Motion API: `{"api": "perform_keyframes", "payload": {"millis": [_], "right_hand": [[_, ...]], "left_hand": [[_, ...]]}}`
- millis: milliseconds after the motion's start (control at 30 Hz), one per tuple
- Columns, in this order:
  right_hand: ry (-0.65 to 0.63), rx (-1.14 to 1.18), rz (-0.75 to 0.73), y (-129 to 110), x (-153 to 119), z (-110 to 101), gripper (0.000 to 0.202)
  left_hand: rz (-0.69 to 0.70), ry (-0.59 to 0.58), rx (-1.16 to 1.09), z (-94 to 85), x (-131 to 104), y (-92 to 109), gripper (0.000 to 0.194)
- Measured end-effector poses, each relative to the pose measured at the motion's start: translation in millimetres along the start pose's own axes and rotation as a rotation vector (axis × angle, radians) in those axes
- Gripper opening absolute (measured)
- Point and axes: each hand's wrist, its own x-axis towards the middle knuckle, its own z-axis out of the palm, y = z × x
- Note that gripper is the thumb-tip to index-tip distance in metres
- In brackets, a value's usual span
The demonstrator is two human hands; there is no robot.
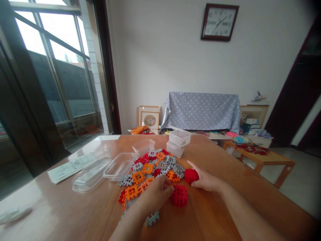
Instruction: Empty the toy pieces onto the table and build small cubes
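Note:
Interlocking plastic building squares in grey, orange and red lie in a loose pile point(147, 168) at the middle of the wooden table. My left hand point(159, 191) is over the near right side of this pile, fingers curled and pressed together. Its fingertips come up to the left edge of a red block of stacked squares point(180, 196); whether something small is in them is hidden. Farther right, my right hand point(206, 179) has its thumb and fingers around a second red stack of squares point(191, 175), index finger stretched out past it. A grey square point(152, 219) lies near my left wrist.
Clear plastic tubs point(119, 166) and lids point(91, 175) lie left of the pile, beside printed sheets point(72, 167). Two white boxes point(179, 138) are stacked behind it. A low side table point(265, 159) stands off to the right, and a glazed door point(62, 67) is at left.

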Motion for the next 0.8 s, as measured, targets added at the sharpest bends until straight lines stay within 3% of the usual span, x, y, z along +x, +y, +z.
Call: {"api": "perform_keyframes", "payload": {"millis": [433, 800], "right_hand": [[0.022, -0.054, 0.035, 5.0, 5.9, -5.2, 0.088], [0.078, -0.048, 0.120, 26.5, 44.6, -5.6, 0.103]], "left_hand": [[0.002, 0.000, -0.004, -0.8, -1.9, 7.8, 0.026], [-0.013, 0.006, 0.003, 0.5, -0.6, 2.9, 0.019]]}}
